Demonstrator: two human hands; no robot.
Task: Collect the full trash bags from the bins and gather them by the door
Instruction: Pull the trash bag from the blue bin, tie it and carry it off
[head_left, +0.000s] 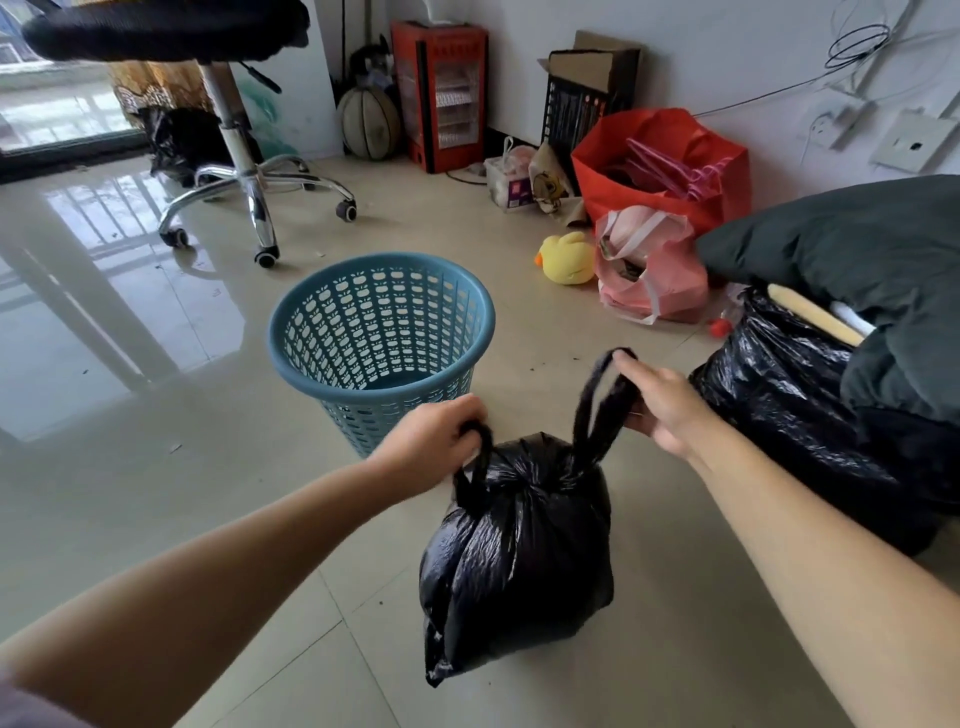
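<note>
While the black trash bag (514, 551) hangs over the floor tiles just in front of the empty blue bin (382, 338), our left hand (431, 447) and right hand (660, 405) each grip a handle loop; we should knot them tight before carrying.

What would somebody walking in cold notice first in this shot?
First, the black trash bag low in the centre, held up by its two handle loops: the left hand grips one, the right hand the other. Just behind it stands the blue mesh bin on the tiled floor, with no liner inside. To the right, a red bag of pink hangers and a yellow duck toy catch the eye.
</note>
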